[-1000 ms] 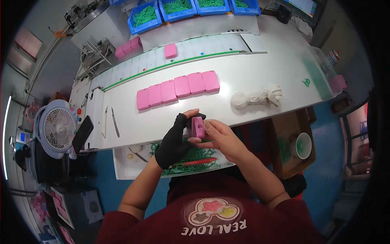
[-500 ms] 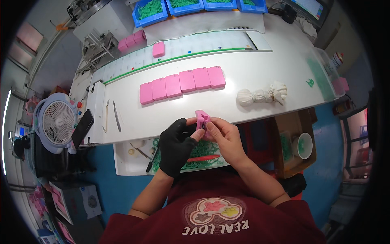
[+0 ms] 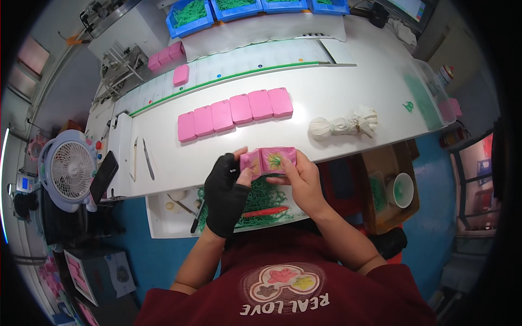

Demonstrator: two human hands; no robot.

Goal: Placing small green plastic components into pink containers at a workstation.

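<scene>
Hands [image 3: 225,190] around two smooth, rectangular pink blocks [image 3: 276,154]

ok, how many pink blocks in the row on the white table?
6, left to right: first block, second block, third block, fourth block, fifth block, sixth block. None seems hidden. Not counted: opened pink block in left hand and right hand.

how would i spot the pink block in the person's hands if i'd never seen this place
Find the white table, then its near edge, where a black-gloved left hand and bare right hand hold the pink block. It's opened in two, showing a green shape inside, unlike the six closed blocks in the row beyond.
</scene>
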